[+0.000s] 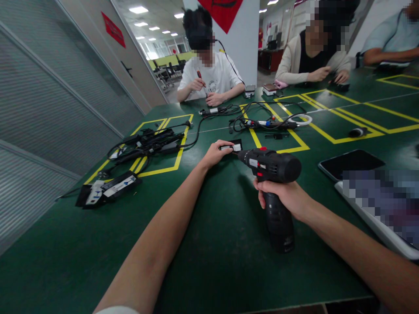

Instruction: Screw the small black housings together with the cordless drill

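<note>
Both bare hands were at work over a green table: the left hand near the centre of the frame, the right hand right of centre and lower. Curled around the grip of a black cordless drill with red details, the right hand held it with its handle down and its chuck pointing left. Fingers of the left hand lay on a small black part with a white strip; whether they pinched it or only pressed on it could not be told. That part sat on the table at the centre of the frame, at the left fingertips and just in front of the chuck. A thin bit ran toward it, but contact was too small to make out.

At middle left lay a tangle of black cables, and nearer, black pieces with white labels. A dark-screened smartphone lay at middle right. At top centre, a co-worker in a white T-shirt and a headset held a red-handled screwdriver.
</note>
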Available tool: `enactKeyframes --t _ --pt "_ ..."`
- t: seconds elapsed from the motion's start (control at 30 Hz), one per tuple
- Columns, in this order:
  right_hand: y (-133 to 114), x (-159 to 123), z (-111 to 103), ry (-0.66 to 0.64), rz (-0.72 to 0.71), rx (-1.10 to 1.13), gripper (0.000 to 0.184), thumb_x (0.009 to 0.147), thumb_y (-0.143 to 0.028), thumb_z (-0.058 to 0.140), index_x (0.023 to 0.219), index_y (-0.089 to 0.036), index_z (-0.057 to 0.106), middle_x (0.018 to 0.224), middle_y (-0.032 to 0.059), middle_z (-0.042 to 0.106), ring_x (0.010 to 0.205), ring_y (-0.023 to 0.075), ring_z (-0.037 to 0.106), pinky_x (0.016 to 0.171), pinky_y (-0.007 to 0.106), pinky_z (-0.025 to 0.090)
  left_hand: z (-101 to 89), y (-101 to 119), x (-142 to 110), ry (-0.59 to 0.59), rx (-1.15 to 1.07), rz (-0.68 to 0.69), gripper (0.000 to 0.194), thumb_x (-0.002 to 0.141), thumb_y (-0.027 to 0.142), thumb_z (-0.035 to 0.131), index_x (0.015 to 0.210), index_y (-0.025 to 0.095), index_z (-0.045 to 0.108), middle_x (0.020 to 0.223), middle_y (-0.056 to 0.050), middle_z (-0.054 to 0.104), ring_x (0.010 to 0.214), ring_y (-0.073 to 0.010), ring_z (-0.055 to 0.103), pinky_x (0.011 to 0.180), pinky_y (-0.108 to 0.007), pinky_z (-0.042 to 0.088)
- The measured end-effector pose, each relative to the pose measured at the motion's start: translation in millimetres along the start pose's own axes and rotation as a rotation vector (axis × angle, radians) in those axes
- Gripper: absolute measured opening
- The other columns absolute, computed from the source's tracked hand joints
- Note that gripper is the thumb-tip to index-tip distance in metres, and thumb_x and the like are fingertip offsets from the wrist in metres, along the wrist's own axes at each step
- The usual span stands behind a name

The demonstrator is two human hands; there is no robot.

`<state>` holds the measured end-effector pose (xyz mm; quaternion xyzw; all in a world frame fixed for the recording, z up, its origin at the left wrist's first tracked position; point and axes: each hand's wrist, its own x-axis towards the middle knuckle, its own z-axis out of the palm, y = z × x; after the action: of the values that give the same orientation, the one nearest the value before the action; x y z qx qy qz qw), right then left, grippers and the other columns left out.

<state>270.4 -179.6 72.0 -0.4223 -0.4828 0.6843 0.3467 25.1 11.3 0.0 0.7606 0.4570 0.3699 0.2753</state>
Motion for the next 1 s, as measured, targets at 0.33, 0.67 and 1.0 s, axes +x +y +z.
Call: enactKeyframes --t 0.33,0.67,1.0 --pt "-6.1 -1.4 -0.9 -0.004 0.010 -0.057 0.014 0.075 -0.028 0.061 0.083 -0.018 0.059 0.051 0.0008 0.061 0.049 0.0143 0.053 0.052 0.028 0.038 0.1 -0.9 0.7 0.012 0.009 0.009 0.035 0.078 0.039 0.065 0.108 0.022 0.072 0.112 -0.006 0.066 0.108 -0.0216 0.059 0.102 -0.036 0.042" --pt "-5.5 -0.4 -2.8 -0.017 0.014 -0.064 0.011 0.077 -0.026 0.061 0.084 -0.018 0.058 0.053 0.0008 0.061 0.051 0.0148 0.055 0.053 0.028 0.040 -0.5 2.4 0.5 0.007 0.001 -0.025 0.035 0.077 0.038 0.065 0.107 0.022 0.071 0.114 -0.005 0.066 0.110 -0.0219 0.058 0.104 -0.036 0.041" --pt "-9.5 -2.3 0.3 0.000 0.022 -0.072 0.013 0.075 -0.028 0.061 0.084 -0.018 0.060 0.053 0.0011 0.061 0.051 0.0155 0.054 0.053 0.028 0.039 -0.6 5.6 -0.6 0.010 -0.006 -0.048 0.033 0.077 0.038 0.065 0.106 0.023 0.072 0.114 -0.005 0.066 0.110 -0.0226 0.058 0.104 -0.038 0.041"
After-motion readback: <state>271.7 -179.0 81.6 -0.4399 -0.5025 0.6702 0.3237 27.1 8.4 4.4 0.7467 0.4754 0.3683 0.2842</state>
